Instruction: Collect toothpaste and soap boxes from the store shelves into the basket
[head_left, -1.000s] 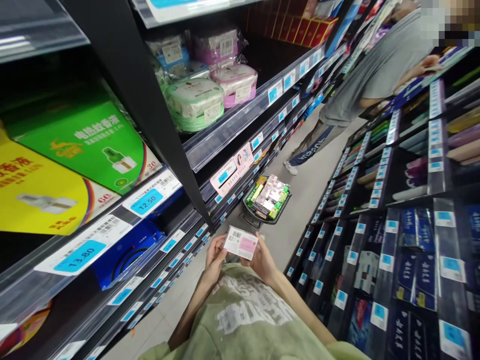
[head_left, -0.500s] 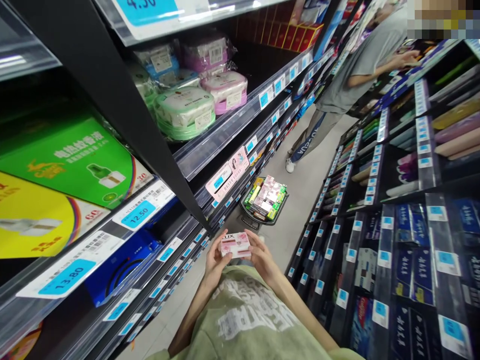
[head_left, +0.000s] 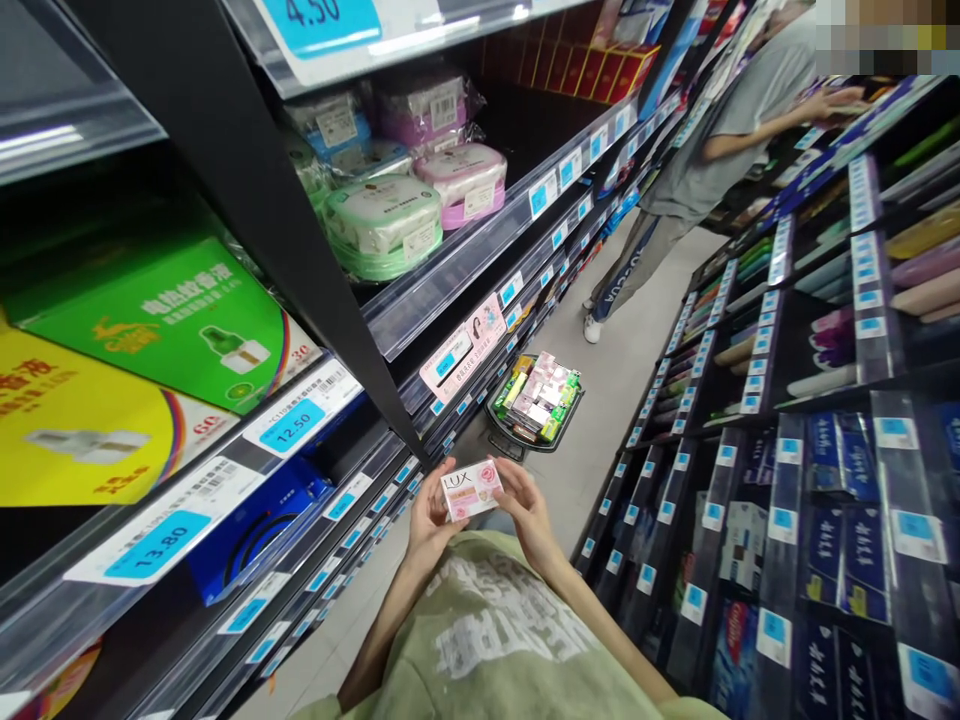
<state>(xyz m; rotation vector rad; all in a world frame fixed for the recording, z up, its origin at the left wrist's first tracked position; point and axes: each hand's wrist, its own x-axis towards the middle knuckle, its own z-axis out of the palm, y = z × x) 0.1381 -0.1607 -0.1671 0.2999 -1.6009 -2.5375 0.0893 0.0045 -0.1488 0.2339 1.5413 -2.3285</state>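
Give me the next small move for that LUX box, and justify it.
I'd probably ease the LUX box forward toward the basket: the left hand and right hand both grip it, its front is turned into view, and pink packs already lie in that basket.

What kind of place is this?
Probably a shop, maybe a supermarket: price tags line the shelves, a black basket holds packages, and the left hand and right hand hold a LUX box.

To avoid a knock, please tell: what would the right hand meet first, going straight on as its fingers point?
The LUX box, which the right hand touches; beyond it, probably the left hand, though depth is unclear.
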